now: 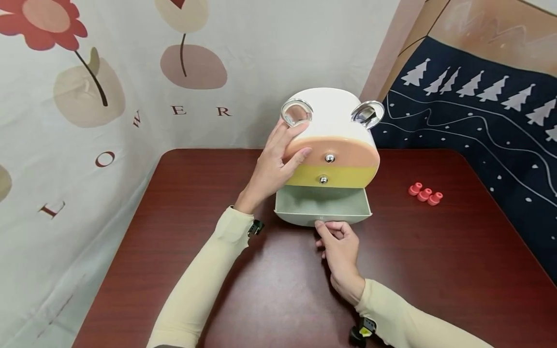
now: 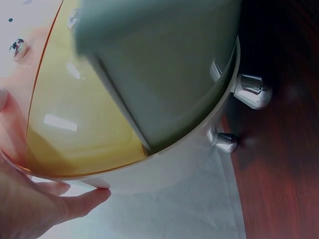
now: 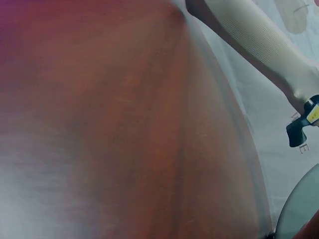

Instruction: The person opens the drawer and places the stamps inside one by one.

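A dark red table point(image 1: 183, 203) fills the centre of the frame. At its middle stands a small drawer box point(image 1: 329, 116). The left hand point(image 1: 271, 166) lies flat, fingers straight, against its left side. The right hand point(image 1: 340, 246) pinches the knob of the pulled-out green bottom drawer point(image 1: 322, 205). Three red caps point(image 1: 424, 194) lie at right.

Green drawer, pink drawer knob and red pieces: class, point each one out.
green drawer point(image 1: 322, 203), head view, inside floor of the open drawer
pink drawer knob point(image 1: 329, 158), head view, its metal centre
red pieces point(image 1: 424, 194), head view, middle piece
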`<state>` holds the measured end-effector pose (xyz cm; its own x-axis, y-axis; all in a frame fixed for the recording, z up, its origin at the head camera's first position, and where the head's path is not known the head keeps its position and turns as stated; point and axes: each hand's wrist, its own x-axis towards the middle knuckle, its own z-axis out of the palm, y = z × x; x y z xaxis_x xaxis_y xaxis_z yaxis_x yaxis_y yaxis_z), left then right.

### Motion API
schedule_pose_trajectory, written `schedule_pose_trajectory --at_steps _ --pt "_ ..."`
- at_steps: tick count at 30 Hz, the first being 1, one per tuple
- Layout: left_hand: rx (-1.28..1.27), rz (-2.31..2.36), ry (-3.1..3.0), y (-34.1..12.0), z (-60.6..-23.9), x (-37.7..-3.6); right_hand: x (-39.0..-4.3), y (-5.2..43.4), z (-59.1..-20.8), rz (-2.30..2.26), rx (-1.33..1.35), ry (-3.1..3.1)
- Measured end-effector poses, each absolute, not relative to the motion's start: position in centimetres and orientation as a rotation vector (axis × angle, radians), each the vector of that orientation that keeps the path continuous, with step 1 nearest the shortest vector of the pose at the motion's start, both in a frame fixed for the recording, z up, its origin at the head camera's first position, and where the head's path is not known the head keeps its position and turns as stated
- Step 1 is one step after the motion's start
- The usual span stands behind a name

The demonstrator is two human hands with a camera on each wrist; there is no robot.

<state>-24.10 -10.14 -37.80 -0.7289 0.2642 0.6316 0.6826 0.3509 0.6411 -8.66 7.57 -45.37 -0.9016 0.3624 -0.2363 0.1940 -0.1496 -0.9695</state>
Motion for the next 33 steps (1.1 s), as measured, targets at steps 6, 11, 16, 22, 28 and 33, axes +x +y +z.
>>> schedule_pose_trajectory --at_steps 6,11,16,22,28,33 --pt "-0.806 -1.327 -2.208 -10.3 -37.5 -23.9 -6.9 8.1 -45.0 2.192 -0.662 -2.028" --pt "-0.819 -1.279 -2.200 -10.2 -37.8 -24.0 -5.7 8.4 -45.2 2.170 -0.677 -2.076" --pt "-0.815 -1.254 -2.203 -9.9 -37.9 -24.2 -5.0 8.8 -45.4 2.160 -0.677 -2.094" --pt "-0.823 -1.264 -2.188 -9.7 -37.9 -24.2 -4.6 9.3 -45.5 2.174 -0.673 -2.116" --pt "-0.843 -1.273 -2.171 -9.6 -38.0 -24.2 -4.5 10.2 -45.2 2.233 -0.628 -2.185" --pt "-0.844 -1.279 -2.178 -9.4 -38.0 -24.2 -4.5 11.5 -44.6 2.270 -0.525 -2.338"
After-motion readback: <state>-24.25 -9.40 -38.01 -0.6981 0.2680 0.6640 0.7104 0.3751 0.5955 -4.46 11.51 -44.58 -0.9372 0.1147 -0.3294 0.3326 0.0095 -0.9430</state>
